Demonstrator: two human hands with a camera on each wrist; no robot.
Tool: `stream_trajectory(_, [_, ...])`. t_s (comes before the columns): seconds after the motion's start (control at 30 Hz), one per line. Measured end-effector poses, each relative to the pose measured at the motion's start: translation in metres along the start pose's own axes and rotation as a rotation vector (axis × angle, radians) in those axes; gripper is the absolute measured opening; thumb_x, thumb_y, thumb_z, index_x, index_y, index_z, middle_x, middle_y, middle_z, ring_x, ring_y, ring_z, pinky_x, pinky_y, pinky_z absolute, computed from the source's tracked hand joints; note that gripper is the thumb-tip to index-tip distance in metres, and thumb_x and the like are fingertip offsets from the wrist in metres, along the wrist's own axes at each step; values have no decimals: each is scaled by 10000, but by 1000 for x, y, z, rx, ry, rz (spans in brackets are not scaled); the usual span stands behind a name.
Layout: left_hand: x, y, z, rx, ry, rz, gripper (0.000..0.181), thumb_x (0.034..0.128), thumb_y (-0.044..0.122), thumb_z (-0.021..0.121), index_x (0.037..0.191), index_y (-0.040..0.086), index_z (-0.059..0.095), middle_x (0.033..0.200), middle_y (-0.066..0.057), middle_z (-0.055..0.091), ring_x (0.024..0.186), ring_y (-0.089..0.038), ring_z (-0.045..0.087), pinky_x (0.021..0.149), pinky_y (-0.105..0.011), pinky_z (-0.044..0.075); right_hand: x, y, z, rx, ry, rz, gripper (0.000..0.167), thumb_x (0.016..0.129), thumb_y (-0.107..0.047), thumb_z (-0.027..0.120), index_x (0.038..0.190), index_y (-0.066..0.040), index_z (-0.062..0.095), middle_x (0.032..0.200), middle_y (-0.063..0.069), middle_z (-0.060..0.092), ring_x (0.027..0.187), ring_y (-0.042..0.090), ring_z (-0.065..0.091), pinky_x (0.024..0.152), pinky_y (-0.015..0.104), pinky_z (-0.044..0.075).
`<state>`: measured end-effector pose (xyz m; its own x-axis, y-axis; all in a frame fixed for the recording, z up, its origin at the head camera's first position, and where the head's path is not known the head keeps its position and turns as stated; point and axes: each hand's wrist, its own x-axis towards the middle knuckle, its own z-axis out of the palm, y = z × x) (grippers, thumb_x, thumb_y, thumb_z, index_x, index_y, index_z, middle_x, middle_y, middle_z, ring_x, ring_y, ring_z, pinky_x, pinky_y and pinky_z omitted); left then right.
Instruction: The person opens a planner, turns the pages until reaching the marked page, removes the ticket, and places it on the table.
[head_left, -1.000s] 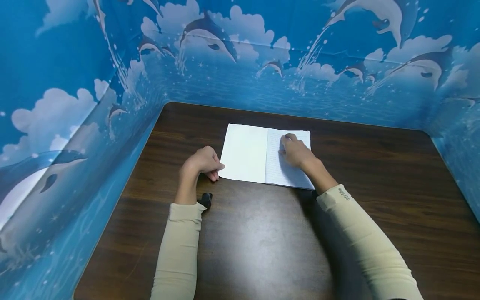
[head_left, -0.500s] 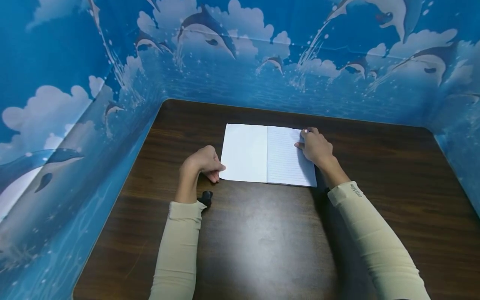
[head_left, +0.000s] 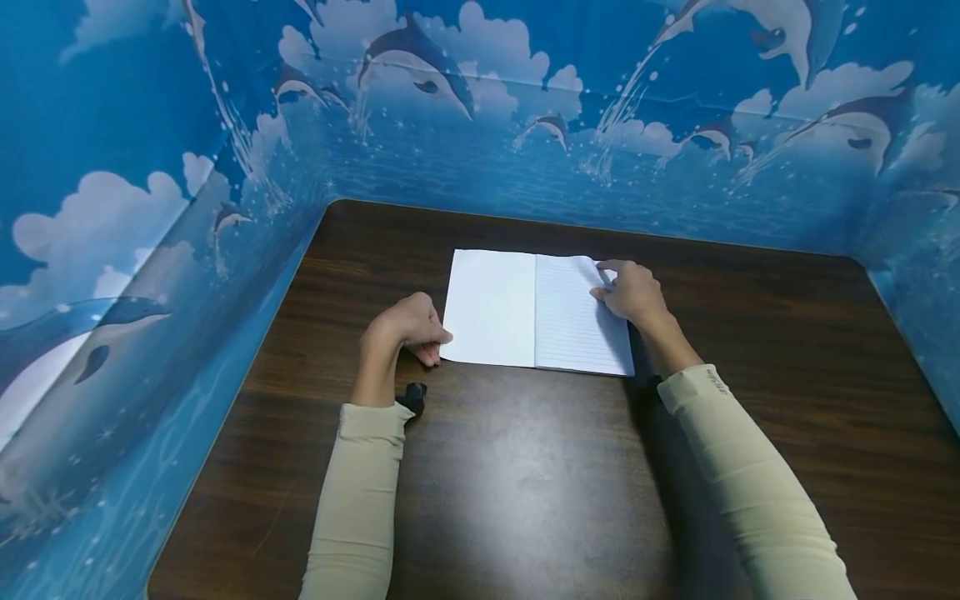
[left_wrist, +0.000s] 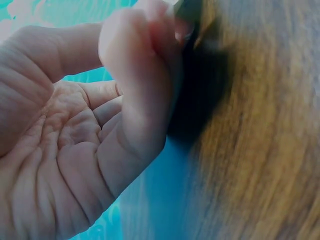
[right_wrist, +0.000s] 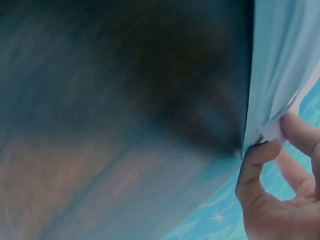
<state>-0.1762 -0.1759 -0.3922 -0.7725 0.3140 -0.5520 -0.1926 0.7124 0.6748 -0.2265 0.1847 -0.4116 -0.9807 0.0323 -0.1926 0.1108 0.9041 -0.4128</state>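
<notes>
An open notebook [head_left: 491, 308] lies on the table, its left side blank white and its right page [head_left: 573, 321] ruled with lines. My left hand [head_left: 412, 323] pinches the lower left corner of the blank side between thumb and fingers. In the left wrist view the bent fingers of my left hand [left_wrist: 125, 110] hide most of that corner. My right hand [head_left: 633, 292] is at the upper right corner of the lined page, where the paper bends up. In the right wrist view, thumb and finger of my right hand [right_wrist: 280, 170] pinch the corner of the curling pages [right_wrist: 280, 65].
The dark wood-grain table [head_left: 525, 467] extends around the notebook. A blue curtain with dolphins [head_left: 480, 150] borders the table at the back and sides. A small black device [head_left: 412, 398] sits at my left wrist.
My right hand has moved right, from the middle of the lined page to its upper right corner, and now lifts the paper there. My left hand stays at its corner.
</notes>
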Motion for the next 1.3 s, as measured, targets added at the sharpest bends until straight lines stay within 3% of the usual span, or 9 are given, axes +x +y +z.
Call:
stream_trajectory(0.1, [0,-1,0,-8,-2,7,305,1053,83,673,789,-52,742,614,-73,716,518,-110,701,614,-257,631,3,9,-1,116,9,45,627,1000,-266,790,1541,-72,537,1437,291,591,1185,424,606,1040,595,553])
stream_trajectory(0.2, [1,-3,0,-11,-6,18,304,1053,80,672,795,-59,749,614,-72,719,519,-108,701,610,-256,630,5,20,-4,253,19,120,626,975,-298,820,1472,-36,543,1300,275,635,1009,353,655,888,504,589])
stream_trajectory(0.3, [1,-3,-1,-12,-8,24,295,1053,79,673,810,-66,756,615,-71,720,520,-107,702,609,-255,629,5,28,-7,384,2,208,533,985,-305,809,1366,-8,584,1184,227,646,855,258,659,779,385,569])
stream_trajectory(0.4, [0,-3,-2,-12,-11,21,286,1054,80,675,824,-70,756,616,-68,720,522,-106,702,610,-251,627,4,31,-10,451,-23,266,425,998,-310,792,1245,-10,619,1170,181,625,837,199,636,757,316,547])
stream_trajectory(0.57, [-1,-2,-2,-9,-10,17,291,1056,84,673,817,-61,751,608,-59,711,521,-105,699,608,-248,623,4,32,-11,466,-32,275,352,1008,-315,780,1154,-24,645,1195,179,619,885,209,643,743,266,573])
stream_trajectory(0.8, [-1,-3,-2,-20,-9,24,275,1057,76,668,842,-77,743,611,-63,708,519,-101,692,607,-243,621,5,31,-14,494,-67,254,341,1060,-290,708,1210,11,653,1197,169,605,952,225,622,723,202,584])
stream_trajectory(1.17, [-1,-2,-1,-22,-11,22,252,1054,67,669,868,-86,742,625,-74,719,526,-105,698,599,-238,618,3,28,-27,501,-91,243,345,1074,-311,685,1231,-6,646,1179,143,604,1008,236,610,917,320,626])
stream_trajectory(1.3, [-1,-2,-2,-18,-6,26,262,1052,61,669,845,-81,744,621,-73,719,522,-104,695,598,-236,616,1,22,-37,488,-82,222,373,1062,-337,702,1230,-8,656,1127,124,618,963,217,630,822,260,621])
